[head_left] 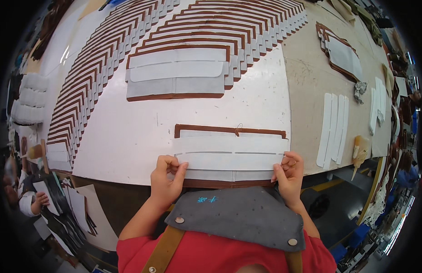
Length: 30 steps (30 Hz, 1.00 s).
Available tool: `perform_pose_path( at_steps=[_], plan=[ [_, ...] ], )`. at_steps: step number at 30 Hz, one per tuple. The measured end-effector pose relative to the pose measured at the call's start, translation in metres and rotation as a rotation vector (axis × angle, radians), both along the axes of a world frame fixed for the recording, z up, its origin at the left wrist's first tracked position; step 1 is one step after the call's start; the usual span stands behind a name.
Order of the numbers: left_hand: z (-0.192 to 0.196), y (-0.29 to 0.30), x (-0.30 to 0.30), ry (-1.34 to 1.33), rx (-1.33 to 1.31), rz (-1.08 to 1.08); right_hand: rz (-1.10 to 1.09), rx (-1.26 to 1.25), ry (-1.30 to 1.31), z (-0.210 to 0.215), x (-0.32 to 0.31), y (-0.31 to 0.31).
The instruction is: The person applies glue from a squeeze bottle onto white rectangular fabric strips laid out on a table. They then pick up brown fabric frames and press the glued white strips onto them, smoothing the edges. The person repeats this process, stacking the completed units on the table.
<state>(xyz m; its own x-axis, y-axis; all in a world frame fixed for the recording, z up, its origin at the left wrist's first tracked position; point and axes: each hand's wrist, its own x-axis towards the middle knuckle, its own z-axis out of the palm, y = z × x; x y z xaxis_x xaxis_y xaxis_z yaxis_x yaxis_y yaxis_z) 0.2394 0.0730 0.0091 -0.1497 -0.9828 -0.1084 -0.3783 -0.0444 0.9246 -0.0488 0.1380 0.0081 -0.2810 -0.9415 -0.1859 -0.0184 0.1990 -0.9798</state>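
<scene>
At the table's near edge lies a flat panel with a brown border and pale grey lining [206, 175]. Across it rests a white sheet with a dashed dark slit line [229, 160], and a loose thread loops at the brown top edge. My left hand [169, 175] pinches the white sheet's left end between thumb and fingers. At its right end my right hand [289, 170] does the same, thumb below and curled fingers above. The sheet's lower edge lies over the grey lining. A grey apron [238, 218] covers my chest, just below the panel.
Long overlapping rows of similar brown-edged panels [176, 82] fan across the white table [129, 132]. On the beige board at right lie white strips [333, 129], a glue bottle [360, 150] and stacked panels [343, 54]. Another person's hand [40, 200] shows at far left.
</scene>
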Motion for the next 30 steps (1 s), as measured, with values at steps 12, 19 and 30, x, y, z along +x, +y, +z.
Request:
perform_pose_path(
  at_steps=[12,19,30],
  plan=[
    [0.007,-0.019,-0.008,-0.26,-0.126,-0.141,-0.012,0.172,0.014,0.008,0.001,-0.01],
    [0.007,-0.021,-0.008,-0.301,-0.13,-0.182,0.003,0.221,0.053,0.01,0.0,-0.014],
    [0.01,-0.021,-0.007,-0.314,-0.083,-0.177,0.014,0.208,0.112,0.008,0.001,-0.014]
  ],
)
